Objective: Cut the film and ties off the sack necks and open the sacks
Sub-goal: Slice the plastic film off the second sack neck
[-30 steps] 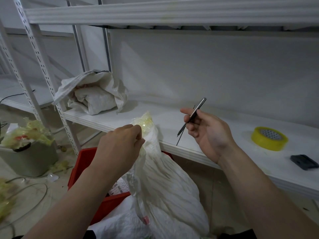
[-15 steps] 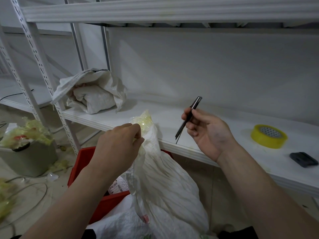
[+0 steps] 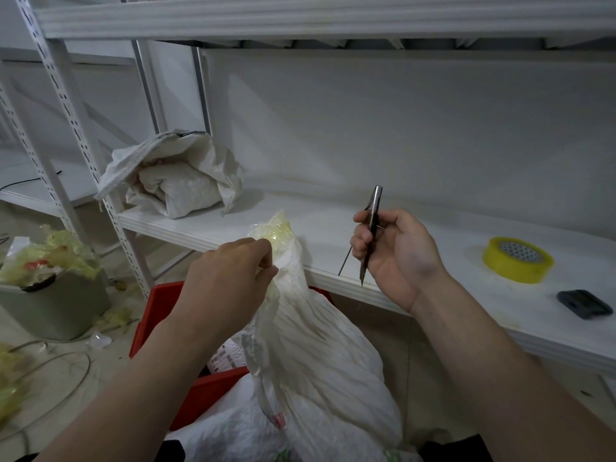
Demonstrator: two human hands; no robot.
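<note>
A white woven sack [image 3: 320, 358] stands upright in front of me, its neck bunched and wrapped in yellowish film [image 3: 273, 230]. My left hand [image 3: 226, 278] pinches the neck just below the film wrap. To the right of the neck, apart from it, my right hand [image 3: 393, 251] grips a slim metal cutter [image 3: 371, 228], held nearly upright with its tip pointing down. Another white sack [image 3: 173, 181], its mouth open, lies on the shelf at the back left.
A white shelf board [image 3: 333, 228] runs behind the sack; a yellow tape roll [image 3: 516, 260] and a small dark object [image 3: 585, 303] lie on it at right. A red crate [image 3: 160, 311] sits under the sack. A grey bin [image 3: 53, 305] holding film scraps stands left on the floor.
My right hand has turned the cutter from slanting up to the right to nearly upright with the tip down. My left hand keeps its pinch on the sack neck.
</note>
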